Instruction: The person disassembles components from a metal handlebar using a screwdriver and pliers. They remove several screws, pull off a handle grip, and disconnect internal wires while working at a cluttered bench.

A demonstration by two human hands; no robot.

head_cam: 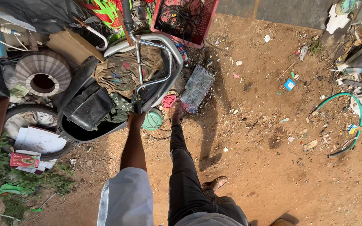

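Your left arm reaches straight out from its pale sleeve [126, 196], and your left hand [135, 118] is closed around the lower end of a chrome metal frame [156, 62] at the near edge of a junk pile. The fingers are wrapped on the far side of the bar, so you see mostly the back of the hand and wrist. Your right hand is not in view, so its state can't be told.

The chrome frame bends in a loop, running from your grip up and to the far side, over a crumpled brown cloth [120, 71]. Under and to the left of it lies a black plastic scooter shell [84, 109], tilted. Just right of your hand sits a round teal lid [153, 120], partly hidden behind the frame's end.

Your leg in dark trousers [181, 167] stretches forward, and its brown shoe [175, 112] rests just right of the teal lid, beside a scrap of pink cloth [169, 100]. Your other brown shoe [215, 183] is planted nearer to you on the dirt ground [265, 167].

Far from you stands a red crate [206, 21] holding tangled black cables. To the far left lies a ribbed round fan cover [42, 73], with a tyre [30, 113] nearer. A green hose [348, 125] curves on the ground well off to the right.
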